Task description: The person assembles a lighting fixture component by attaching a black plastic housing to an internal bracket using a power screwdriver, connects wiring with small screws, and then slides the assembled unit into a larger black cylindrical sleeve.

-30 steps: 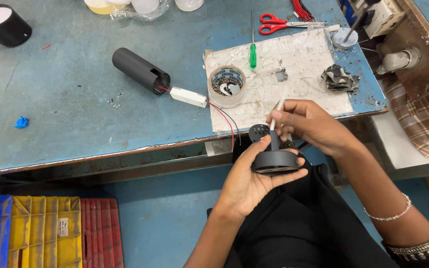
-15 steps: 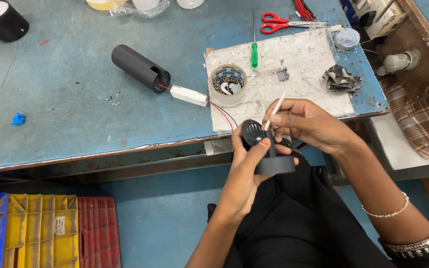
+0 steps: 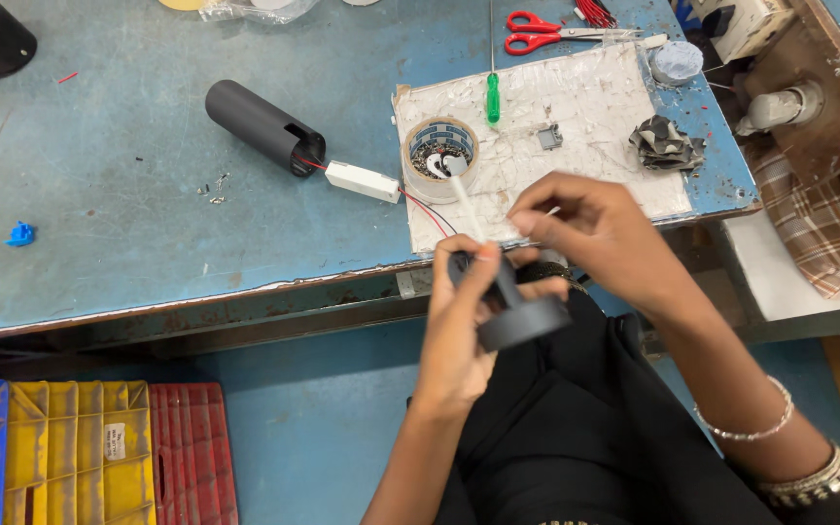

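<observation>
black round part [image 3: 522, 321], tilted, stem up-left

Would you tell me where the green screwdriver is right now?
The green screwdriver lies on the white sheet, just right of the tape roll and below the red scissors.

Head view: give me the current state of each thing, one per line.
Left hand: gripping the black fitting.
Right hand: pinching something thin above the fitting.
White sleeve: sticking up from the left hand's fingers.
Black tube: lying on its side, wired to the white box.
Tape roll: flat on the table.
Scissors: closed.
Screwdriver: lying unused.
</observation>
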